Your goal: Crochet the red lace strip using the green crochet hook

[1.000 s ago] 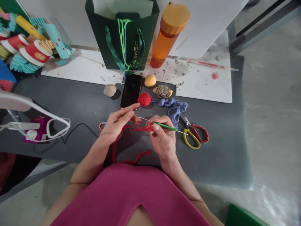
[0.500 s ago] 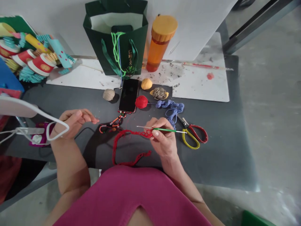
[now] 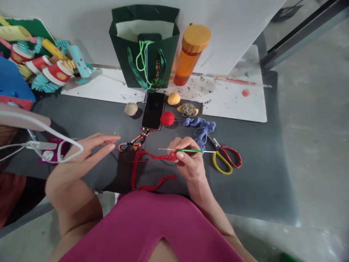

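My right hand (image 3: 191,162) pinches a crochet hook (image 3: 189,150) with a green grip, its thin tip pointing left. In the same fingers is one end of a red crocheted strip (image 3: 134,173), which curves left and down across the dark table. My left hand (image 3: 91,149) hovers left of the strip, fingers stretched and thumb apart; a thin red thread runs near it, but I cannot tell whether it touches the hand. A red yarn ball (image 3: 167,118) sits beside a black phone (image 3: 154,111) with a beaded strap (image 3: 143,139).
Scissors (image 3: 217,145) and blue crocheted yarn (image 3: 203,127) lie right of my right hand. Farther back are a beige ball (image 3: 131,108), a yellow ball (image 3: 173,98), a crocheted flower (image 3: 188,110), a green paper bag (image 3: 120,47) and an orange bottle (image 3: 188,65). A white cable (image 3: 68,137) crosses near my left hand.
My left hand has straightened its fingers, with the thumb stretched out below them, and its forearm has swung left. The view has shifted slightly. My right hand keeps the hook and strip in place.
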Demonstrator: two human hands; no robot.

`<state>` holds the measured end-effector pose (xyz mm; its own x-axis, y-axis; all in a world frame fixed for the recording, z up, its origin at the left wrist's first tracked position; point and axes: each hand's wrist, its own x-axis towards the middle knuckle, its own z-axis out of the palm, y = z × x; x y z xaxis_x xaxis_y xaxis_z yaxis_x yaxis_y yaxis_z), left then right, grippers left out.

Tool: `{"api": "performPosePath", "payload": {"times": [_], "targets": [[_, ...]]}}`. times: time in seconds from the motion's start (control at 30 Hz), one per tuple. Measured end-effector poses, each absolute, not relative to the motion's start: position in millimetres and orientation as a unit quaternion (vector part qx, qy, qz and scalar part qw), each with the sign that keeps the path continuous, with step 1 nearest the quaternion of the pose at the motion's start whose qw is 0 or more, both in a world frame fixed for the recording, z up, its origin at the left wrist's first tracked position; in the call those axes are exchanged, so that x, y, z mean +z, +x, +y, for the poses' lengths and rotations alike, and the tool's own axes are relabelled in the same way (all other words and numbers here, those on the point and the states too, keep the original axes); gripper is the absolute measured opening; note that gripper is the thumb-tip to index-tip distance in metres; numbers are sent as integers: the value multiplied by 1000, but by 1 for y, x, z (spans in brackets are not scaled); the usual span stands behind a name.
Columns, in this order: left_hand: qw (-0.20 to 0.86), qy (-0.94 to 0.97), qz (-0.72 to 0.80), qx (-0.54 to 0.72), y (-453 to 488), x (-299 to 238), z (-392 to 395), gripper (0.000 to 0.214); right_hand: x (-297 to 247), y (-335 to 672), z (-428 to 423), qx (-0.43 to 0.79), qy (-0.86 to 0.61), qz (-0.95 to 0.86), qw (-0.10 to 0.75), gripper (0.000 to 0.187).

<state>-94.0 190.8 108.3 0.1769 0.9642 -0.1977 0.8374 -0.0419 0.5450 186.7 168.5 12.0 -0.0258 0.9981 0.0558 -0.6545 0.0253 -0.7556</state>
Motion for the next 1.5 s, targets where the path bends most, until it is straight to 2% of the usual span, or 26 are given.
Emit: {"api": "performPosePath", "payload": {"times": [0.07, 0.17, 0.3, 0.33, 0.37, 0.43, 0.53, 0.7, 0.83, 1.0, 1.2, 1.5], "targets": [[306, 705, 634, 84, -91, 96, 193, 52, 12, 187, 169, 647, -274, -312, 640, 20], [323, 704, 630, 54, -92, 85, 192, 55, 12, 188, 170, 654, -280, -301, 636, 26], [131, 707, 684, 124, -82, 78, 187, 44, 11, 188, 172, 667, -279, -290, 627, 31], [117, 712, 675, 153, -74, 76, 186, 41, 11, 188, 172, 670, -273, -293, 625, 30], [142, 726, 650, 176, -63, 75, 187, 37, 10, 188, 172, 671, -269, -297, 623, 28], [273, 765, 552, 189, -39, 73, 189, 30, 9, 188, 171, 672, -270, -304, 619, 27], [430, 780, 421, 172, -8, 70, 200, 32, 8, 189, 172, 667, -290, -308, 613, 29], [488, 769, 373, 179, 5, 61, 221, 25, 8, 194, 174, 651, -300, -313, 623, 29], [600, 685, 360, 202, 2, 57, 229, 27, 9, 195, 173, 658, -283, -320, 620, 24], [738, 578, 312, 154, 6, 54, 229, 35, 8, 195, 173, 653, -319, -326, 605, 29], [808, 492, 286, 153, 17, 42, 225, 39, 6, 194, 174, 647, -346, -327, 596, 26], [816, 414, 332, 229, 17, 22, 220, 40, 4, 192, 174, 648, -339, -339, 592, 26]]}}
